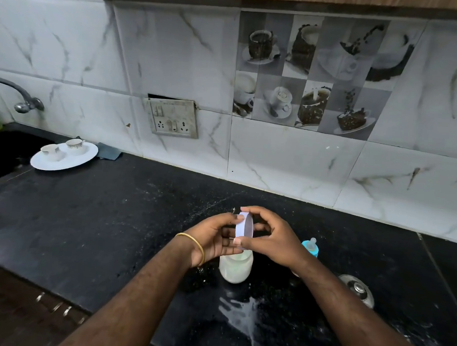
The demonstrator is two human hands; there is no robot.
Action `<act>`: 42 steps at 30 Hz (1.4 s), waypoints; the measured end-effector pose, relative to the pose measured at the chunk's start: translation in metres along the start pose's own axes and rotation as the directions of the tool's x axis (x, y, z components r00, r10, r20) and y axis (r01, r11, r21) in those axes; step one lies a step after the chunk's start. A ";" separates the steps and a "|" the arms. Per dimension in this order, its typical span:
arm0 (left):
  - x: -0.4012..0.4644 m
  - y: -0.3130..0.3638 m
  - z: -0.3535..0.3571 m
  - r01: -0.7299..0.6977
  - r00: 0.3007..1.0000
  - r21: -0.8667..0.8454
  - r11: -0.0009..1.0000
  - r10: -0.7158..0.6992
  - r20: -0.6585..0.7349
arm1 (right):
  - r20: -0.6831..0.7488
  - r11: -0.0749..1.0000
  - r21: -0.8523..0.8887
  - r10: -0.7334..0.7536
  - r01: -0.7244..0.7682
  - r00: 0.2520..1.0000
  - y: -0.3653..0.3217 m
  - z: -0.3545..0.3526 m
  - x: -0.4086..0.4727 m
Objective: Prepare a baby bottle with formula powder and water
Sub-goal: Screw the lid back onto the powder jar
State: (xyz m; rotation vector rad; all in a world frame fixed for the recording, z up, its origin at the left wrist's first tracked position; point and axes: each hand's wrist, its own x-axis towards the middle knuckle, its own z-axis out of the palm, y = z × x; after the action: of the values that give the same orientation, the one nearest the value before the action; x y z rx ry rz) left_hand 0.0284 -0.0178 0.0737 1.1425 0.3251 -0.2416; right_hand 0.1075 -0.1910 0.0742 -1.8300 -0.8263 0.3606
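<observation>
Bottle point(235, 269) upright on black counter point(99, 218), milky liquid inside, top open, just below both hands. White lid point(244, 228) held on edge above it: left hand point(212, 238) grips its left side, right hand point(269, 236) pinches rim top and bottom. Blue teat cap point(310, 247) just right of right hand. Steel lid point(358, 289) further right; plate point(62, 160) with two cups far left.

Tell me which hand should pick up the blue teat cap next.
Right. The blue teat cap stands on the counter just beside the right hand. The left hand is across the bottle. Both hands pinch the white ring.
</observation>
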 end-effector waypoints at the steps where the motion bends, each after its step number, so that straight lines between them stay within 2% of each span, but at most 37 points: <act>1: 0.001 -0.001 -0.002 0.001 1.000 -0.001 1.000 -0.001 -0.009 | -0.016 1.000 -0.008 0.011 -0.011 1.000 0.002 -0.001 0.000; 3: 0.005 -0.003 -0.007 -0.020 0.997 0.002 1.000 0.020 -0.079 | -0.076 0.997 -0.061 0.034 -0.039 0.996 0.006 -0.002 0.001; 5: 0.007 -0.008 -0.012 -0.095 0.972 0.065 0.993 0.107 -0.208 | -0.134 0.982 -0.173 0.059 -0.082 0.989 0.013 -0.003 0.003; 8: 0.017 -0.037 -0.027 -0.127 0.877 0.372 0.920 0.279 -0.391 | -0.099 0.927 -0.348 0.110 -0.138 0.989 0.025 -0.001 0.006; 9: 0.020 -0.052 -0.033 -0.105 0.875 0.465 0.879 0.304 -0.377 | -0.068 0.905 -0.398 0.134 -0.150 0.989 0.028 0.000 0.007; 12: 0.026 -0.089 -0.042 -0.065 0.934 0.686 0.725 0.286 -0.213 | 0.040 0.828 -0.543 0.194 -0.142 0.980 0.027 0.006 0.014; 16: 0.037 -0.105 -0.044 -0.169 0.939 0.672 0.721 0.325 -0.113 | 0.111 0.758 -0.644 0.219 -0.098 0.969 0.016 0.019 0.026; 20: 0.043 -0.108 -0.049 -0.186 0.930 0.566 0.803 0.331 -0.163 | 0.133 0.701 -0.707 0.263 -0.094 0.955 0.009 0.030 0.033; 26: 0.044 -0.111 -0.056 -0.216 0.920 0.571 0.792 0.361 -0.152 | 0.196 0.652 -0.756 0.299 -0.051 0.934 0.009 0.040 0.037; 35: 0.046 -0.113 -0.055 -0.244 0.902 0.598 0.763 0.406 -0.150 | 0.348 0.712 -0.702 0.323 0.016 0.880 0.012 0.037 0.046; 42: 0.047 -0.116 -0.057 -0.259 0.894 0.617 0.743 0.427 -0.139 | 0.540 0.672 -0.706 0.306 0.223 0.784 0.012 0.031 0.058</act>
State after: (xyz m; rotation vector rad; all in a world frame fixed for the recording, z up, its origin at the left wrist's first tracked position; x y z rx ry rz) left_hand 0.0245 -0.0125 -0.0637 1.8394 0.2771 0.1729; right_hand 0.1352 -0.1319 0.0578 -2.5512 -1.5759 0.7820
